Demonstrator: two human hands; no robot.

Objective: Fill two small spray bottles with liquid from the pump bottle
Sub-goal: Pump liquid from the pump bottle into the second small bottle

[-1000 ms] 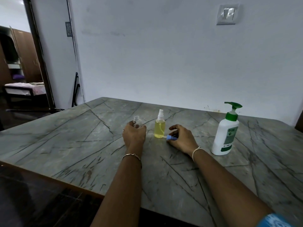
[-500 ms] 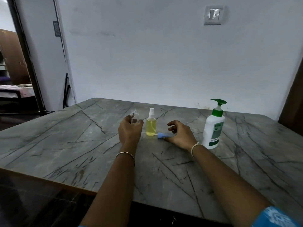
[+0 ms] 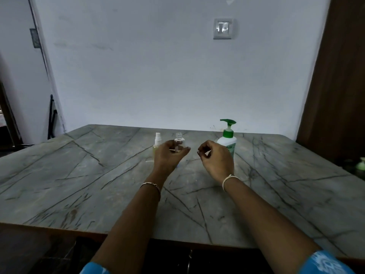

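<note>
My left hand (image 3: 167, 158) grips a small clear empty bottle (image 3: 179, 142) with no cap and holds it upright just above the grey marble table (image 3: 79, 175). Behind that hand stands a small spray bottle of yellow liquid (image 3: 157, 140) with a white spray top. A thin white tube (image 3: 149, 161) pokes out on the table left of my wrist, and a sliver of the blue spray cap (image 3: 178, 166) shows under the hand. My right hand (image 3: 216, 161) hovers with loosely curled fingers and holds nothing. The white pump bottle with a green head (image 3: 227, 138) stands just behind it.
The table's far edge meets a white wall with a switch plate (image 3: 223, 29). A brown wooden panel (image 3: 339, 86) rises at the right. A small green-topped object (image 3: 361, 165) sits low beyond the table's right edge. A doorway opens at the far left.
My left hand has lifted the clear bottle to the right, past the yellow bottle. My right hand has let go of the blue spray cap and risen toward the pump bottle.
</note>
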